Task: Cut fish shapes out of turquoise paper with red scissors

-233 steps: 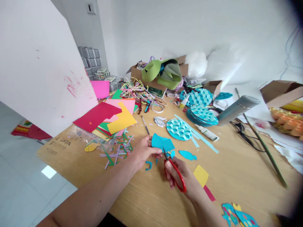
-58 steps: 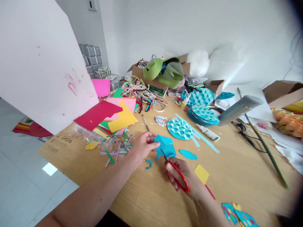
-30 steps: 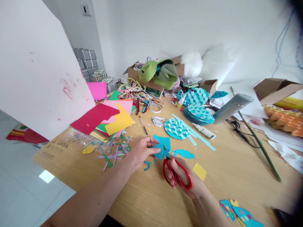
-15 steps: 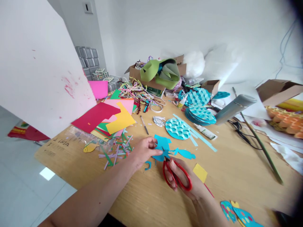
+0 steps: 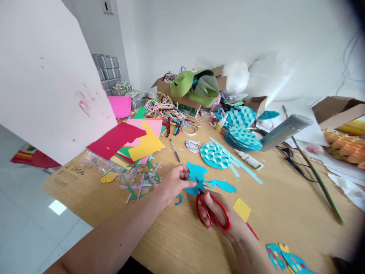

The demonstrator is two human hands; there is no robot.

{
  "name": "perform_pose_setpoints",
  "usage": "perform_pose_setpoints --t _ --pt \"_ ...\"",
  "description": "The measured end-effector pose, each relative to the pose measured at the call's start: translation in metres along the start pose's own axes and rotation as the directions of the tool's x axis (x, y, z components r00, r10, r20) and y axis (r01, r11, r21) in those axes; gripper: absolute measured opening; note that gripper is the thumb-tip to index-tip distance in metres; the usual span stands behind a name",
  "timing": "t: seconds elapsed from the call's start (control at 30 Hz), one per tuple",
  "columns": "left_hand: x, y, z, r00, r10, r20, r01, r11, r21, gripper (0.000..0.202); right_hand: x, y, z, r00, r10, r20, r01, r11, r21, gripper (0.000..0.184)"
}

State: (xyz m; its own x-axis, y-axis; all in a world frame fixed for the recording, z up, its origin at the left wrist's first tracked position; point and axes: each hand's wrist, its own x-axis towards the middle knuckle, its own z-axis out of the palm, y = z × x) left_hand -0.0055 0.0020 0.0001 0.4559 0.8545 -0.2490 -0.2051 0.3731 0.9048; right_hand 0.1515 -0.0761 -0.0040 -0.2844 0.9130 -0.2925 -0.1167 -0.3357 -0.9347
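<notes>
My left hand point(image 5: 174, 181) pinches a piece of blue paper point(image 5: 195, 179) just above the wooden table point(image 5: 285, 213). My right hand point(image 5: 221, 219) grips red-handled scissors point(image 5: 212, 211), fingers through the loops, with the blades reaching into the lower edge of the blue paper. A cut blue fish shape point(image 5: 224, 185) lies flat just right of the paper. A small blue curved offcut point(image 5: 179, 199) rests below my left hand.
Sheets of coloured paper point(image 5: 134, 142) and paper strips point(image 5: 139, 180) lie left. Blue scaled discs point(image 5: 215, 155), a glue tube point(image 5: 249, 160), a pen point(image 5: 175, 150), a grey flask point(image 5: 285, 131) and cardboard boxes point(image 5: 194, 91) crowd the back. A yellow square point(image 5: 242, 209) and decorated fish point(image 5: 291, 260) lie right.
Over the frames the scissors have worked around the blue paper, and my left hand has turned it. The paper is smaller and more jagged than at first. The blue fish shape stayed put.
</notes>
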Motion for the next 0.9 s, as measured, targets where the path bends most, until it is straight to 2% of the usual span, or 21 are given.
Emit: perform_pose_setpoints --t 0.23,0.53,0.9 --pt "0.0005 -0.0008 -0.0003 1.0 0.0 -0.013 0.0 1.0 0.0 0.048 0.0 -0.0008 0.0014 1.0 -0.015 -0.016 0.014 1.0 -0.026 0.048" --pt "-0.0007 0.0007 0.0002 1.0 -0.013 -0.012 0.013 1.0 -0.004 0.051 0.0011 -0.0021 0.0012 0.999 -0.037 -0.024 0.032 0.983 -0.178 0.053" --pt "0.0008 -0.0045 -0.004 1.0 -0.005 0.016 0.005 1.0 0.005 0.048 -0.0012 -0.002 -0.0008 1.0 -0.022 0.019 0.024 0.993 -0.119 0.052"
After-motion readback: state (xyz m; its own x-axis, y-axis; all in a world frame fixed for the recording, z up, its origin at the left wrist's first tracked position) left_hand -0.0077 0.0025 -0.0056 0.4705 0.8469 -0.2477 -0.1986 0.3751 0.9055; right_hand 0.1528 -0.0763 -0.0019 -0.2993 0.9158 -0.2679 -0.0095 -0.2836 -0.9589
